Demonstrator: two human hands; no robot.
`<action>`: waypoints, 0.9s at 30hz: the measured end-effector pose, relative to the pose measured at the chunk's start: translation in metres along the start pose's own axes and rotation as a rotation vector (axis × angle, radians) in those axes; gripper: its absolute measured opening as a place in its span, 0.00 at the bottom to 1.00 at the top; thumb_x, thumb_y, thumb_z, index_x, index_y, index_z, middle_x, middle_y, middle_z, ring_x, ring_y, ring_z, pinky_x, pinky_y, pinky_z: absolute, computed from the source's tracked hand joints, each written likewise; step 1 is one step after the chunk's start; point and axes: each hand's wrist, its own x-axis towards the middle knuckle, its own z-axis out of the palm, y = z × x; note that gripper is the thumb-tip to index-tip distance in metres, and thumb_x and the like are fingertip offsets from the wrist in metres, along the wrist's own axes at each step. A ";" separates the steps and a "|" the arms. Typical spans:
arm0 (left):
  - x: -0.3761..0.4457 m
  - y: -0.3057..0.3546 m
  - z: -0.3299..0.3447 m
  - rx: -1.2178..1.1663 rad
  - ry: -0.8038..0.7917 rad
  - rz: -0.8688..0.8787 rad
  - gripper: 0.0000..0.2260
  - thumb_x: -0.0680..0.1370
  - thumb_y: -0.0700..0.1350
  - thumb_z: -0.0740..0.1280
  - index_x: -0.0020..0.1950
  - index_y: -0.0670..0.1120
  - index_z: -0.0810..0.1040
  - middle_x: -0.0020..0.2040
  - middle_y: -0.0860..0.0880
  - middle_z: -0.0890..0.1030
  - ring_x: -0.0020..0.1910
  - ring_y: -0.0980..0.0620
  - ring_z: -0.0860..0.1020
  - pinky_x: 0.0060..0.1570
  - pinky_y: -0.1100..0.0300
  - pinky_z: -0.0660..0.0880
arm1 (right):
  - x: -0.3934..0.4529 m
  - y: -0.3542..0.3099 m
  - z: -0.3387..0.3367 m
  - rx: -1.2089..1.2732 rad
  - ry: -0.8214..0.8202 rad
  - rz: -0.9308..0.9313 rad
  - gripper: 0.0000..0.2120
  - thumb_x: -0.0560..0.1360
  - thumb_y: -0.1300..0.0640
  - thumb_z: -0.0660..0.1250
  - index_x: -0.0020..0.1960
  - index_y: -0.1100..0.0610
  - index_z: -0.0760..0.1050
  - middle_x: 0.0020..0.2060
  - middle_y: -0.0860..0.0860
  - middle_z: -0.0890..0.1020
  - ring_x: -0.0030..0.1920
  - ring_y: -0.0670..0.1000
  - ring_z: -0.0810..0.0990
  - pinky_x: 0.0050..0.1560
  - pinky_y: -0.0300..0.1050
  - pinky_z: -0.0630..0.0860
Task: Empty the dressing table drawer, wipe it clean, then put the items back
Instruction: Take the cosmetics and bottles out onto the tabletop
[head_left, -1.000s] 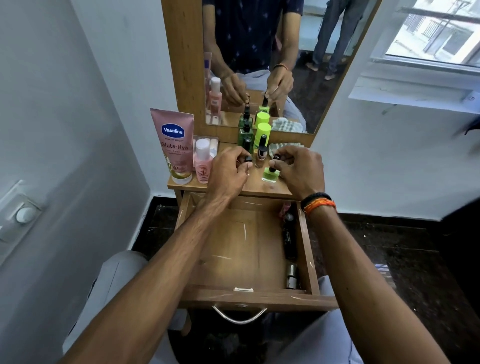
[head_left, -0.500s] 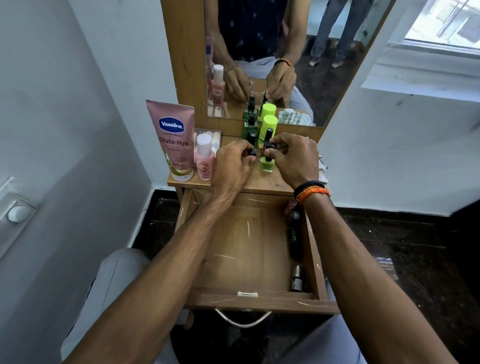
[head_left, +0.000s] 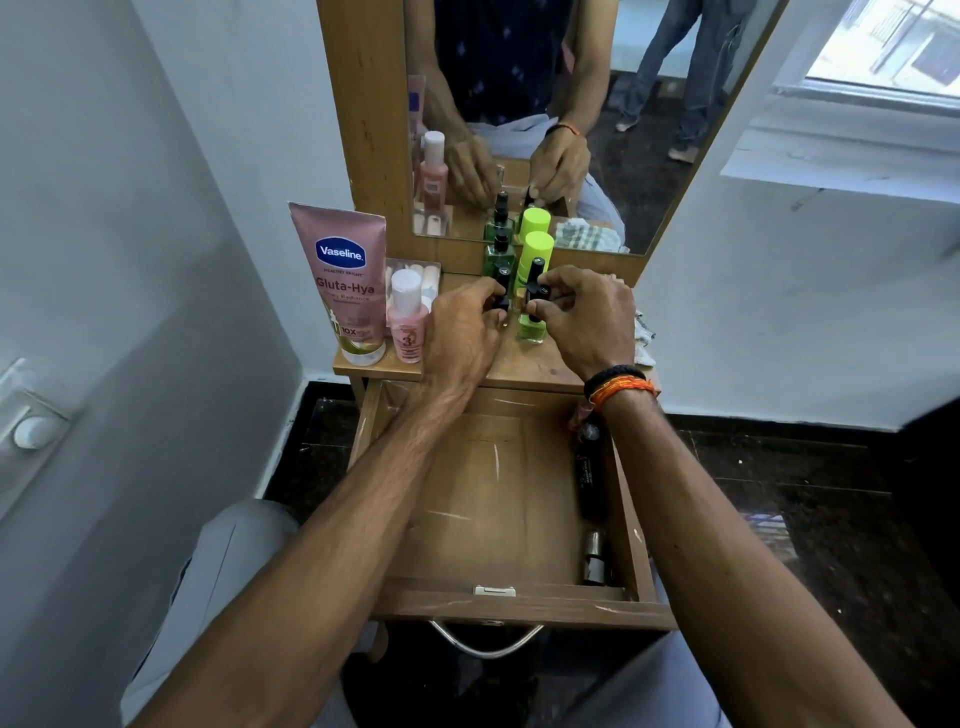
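On the tabletop (head_left: 540, 364), your right hand (head_left: 587, 317) is pinching the green nail-polish bottle (head_left: 531, 327); your left hand (head_left: 462, 332) is gripping a dark-capped bottle (head_left: 502, 301). Be setting both down upright.

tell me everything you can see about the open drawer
The drawer is light brown wood, pulled fully out beneath the tabletop, with a curved metal handle on its front. Its floor is mostly bare and scuffed with pale streaks. A long black tube and a small silver-capped container lie along the right wall. Neither hand touches it.
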 end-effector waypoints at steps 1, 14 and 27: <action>0.000 0.000 0.000 -0.009 0.004 -0.002 0.10 0.77 0.35 0.71 0.57 0.43 0.83 0.52 0.47 0.86 0.51 0.52 0.83 0.48 0.63 0.78 | 0.000 0.000 0.000 0.000 0.001 -0.001 0.14 0.71 0.52 0.77 0.55 0.54 0.83 0.43 0.49 0.85 0.43 0.46 0.81 0.47 0.45 0.82; -0.003 -0.003 0.006 -0.006 0.021 -0.036 0.12 0.76 0.36 0.72 0.58 0.43 0.82 0.52 0.46 0.85 0.52 0.51 0.83 0.50 0.57 0.81 | -0.006 0.002 -0.005 0.042 0.018 0.010 0.19 0.70 0.51 0.78 0.59 0.54 0.81 0.41 0.49 0.84 0.42 0.47 0.81 0.46 0.45 0.82; -0.015 -0.001 0.013 0.013 0.077 -0.060 0.16 0.75 0.40 0.74 0.62 0.42 0.78 0.57 0.46 0.81 0.53 0.48 0.81 0.50 0.52 0.82 | -0.045 0.025 -0.039 0.072 0.077 0.121 0.08 0.72 0.55 0.75 0.51 0.54 0.83 0.42 0.46 0.85 0.42 0.44 0.82 0.49 0.41 0.81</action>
